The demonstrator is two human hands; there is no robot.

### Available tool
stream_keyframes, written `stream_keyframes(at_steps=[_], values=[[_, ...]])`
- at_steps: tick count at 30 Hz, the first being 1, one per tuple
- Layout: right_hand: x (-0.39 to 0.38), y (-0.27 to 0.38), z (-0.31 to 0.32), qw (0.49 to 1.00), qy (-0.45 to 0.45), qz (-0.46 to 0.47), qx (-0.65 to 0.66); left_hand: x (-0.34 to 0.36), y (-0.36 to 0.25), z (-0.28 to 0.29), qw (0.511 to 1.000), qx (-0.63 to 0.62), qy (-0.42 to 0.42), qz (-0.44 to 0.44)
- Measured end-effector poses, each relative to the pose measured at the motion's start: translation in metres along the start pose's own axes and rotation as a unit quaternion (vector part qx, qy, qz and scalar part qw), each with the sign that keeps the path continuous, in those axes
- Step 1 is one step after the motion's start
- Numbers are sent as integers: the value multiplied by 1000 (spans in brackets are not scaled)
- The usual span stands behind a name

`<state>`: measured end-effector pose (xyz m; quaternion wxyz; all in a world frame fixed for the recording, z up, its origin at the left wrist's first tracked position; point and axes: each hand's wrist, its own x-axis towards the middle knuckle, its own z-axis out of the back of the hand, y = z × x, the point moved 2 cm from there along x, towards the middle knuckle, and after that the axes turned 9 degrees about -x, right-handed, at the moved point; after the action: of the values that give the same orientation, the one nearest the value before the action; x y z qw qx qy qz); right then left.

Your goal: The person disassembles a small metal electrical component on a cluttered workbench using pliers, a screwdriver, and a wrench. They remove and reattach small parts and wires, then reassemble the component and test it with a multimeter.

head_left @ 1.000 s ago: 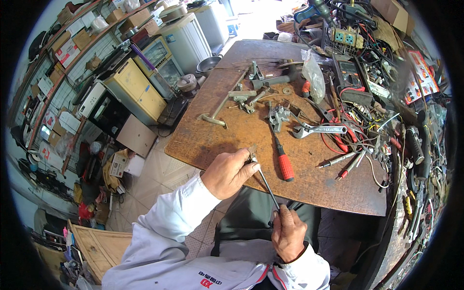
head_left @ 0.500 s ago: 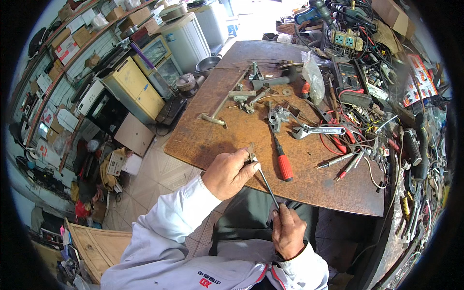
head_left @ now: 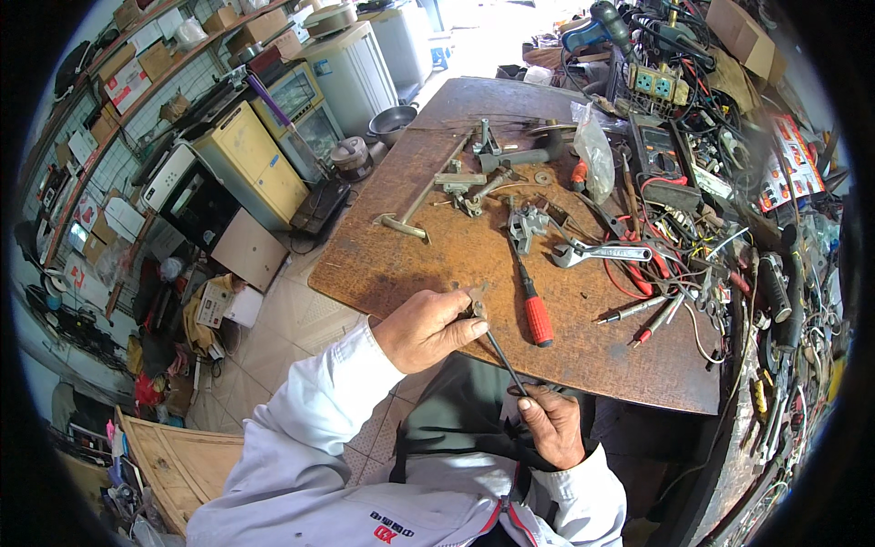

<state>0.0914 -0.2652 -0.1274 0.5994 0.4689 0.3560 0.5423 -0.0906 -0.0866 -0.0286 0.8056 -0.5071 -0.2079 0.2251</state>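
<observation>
My left hand [head_left: 421,330] is closed on a small dull metal part [head_left: 476,301], pinched between thumb and fingers at the table's near edge. Lower and to the right, my right hand [head_left: 552,425] grips one end of a thin dark metal rod [head_left: 503,354]. The rod slants up to the metal part and meets it by my left thumb; whether it enters the part is hidden. Its held end is mostly covered by my fingers. On the tabletop just beyond lies a red-handled screwdriver [head_left: 538,317], its tip against a grey metal clamp-like part [head_left: 525,224].
An adjustable wrench [head_left: 602,252] lies right of the screwdriver. A T-shaped metal bar [head_left: 401,228] and several metal fittings rest farther back on the wooden table [head_left: 355,264]. Test leads, a multimeter [head_left: 658,150] and tangled cables crowd the right side. Shelves with boxes line the left wall.
My right hand has turned slightly, its fingers loosening and shifting along the rod. My left hand has moved a little down and left, still holding the metal part.
</observation>
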Motion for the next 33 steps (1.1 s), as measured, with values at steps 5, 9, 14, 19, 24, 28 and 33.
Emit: stream_keyframes(at_steps=[5, 9, 14, 19, 24, 28, 33], values=[[-6, 21, -6, 996, -46, -8, -74, 1, -5, -5, 996, 68, -50, -10], [-15, 29, -19, 984, -122, 21, -130, 3, -9, -10, 992, 90, -81, -33], [-20, 33, -27, 926, -190, 89, -315, 4, -8, -11, 988, 106, -102, -45], [-19, 29, -27, 938, -186, 89, -280, 4, -9, -10, 989, 114, -90, -33], [-20, 34, -28, 933, -184, 81, -299, 5, -10, -12, 989, 104, -100, -31], [-21, 31, -35, 961, -178, 74, -200, 5, -10, -12, 989, 96, -105, -30], [-20, 34, -43, 971, -181, 57, -147, 4, -9, -10, 990, 83, -110, -17]])
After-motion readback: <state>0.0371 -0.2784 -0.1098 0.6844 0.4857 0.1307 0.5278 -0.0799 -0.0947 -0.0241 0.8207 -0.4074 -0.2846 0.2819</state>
